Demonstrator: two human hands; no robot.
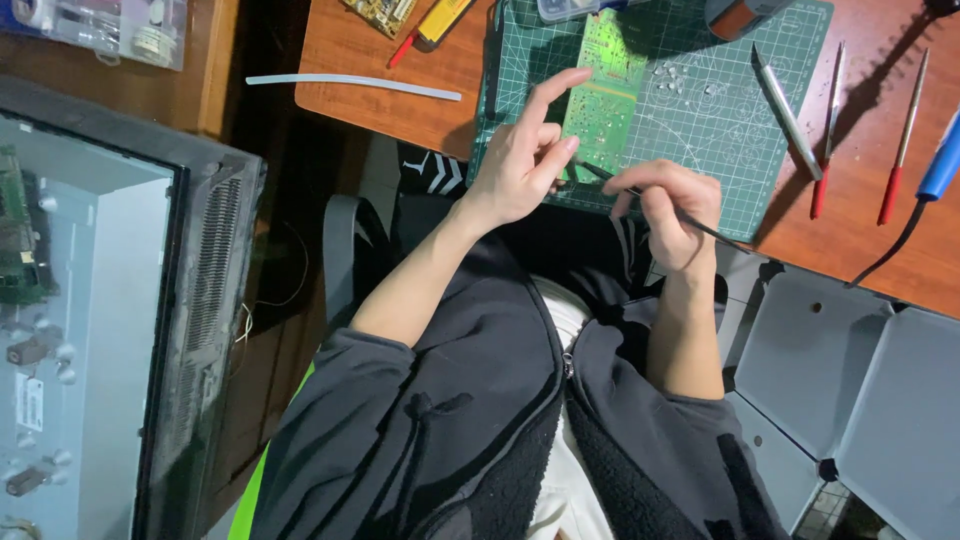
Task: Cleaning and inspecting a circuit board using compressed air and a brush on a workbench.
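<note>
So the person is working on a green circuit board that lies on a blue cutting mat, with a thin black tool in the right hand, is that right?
Not quite: the cutting mat is green, not blue, as the head view shows. The rest holds: the green circuit board lies on it, the left hand rests on the board, and the right hand holds a thin black tool.

Light green circuit board (603, 85) on dark green cutting mat (700, 120) with white grid lines. Reddish-brown wooden desk (380, 90). Red-handled tools (895, 160), blue iron handle (942, 160). Black jacket sleeves (430, 440).
</note>
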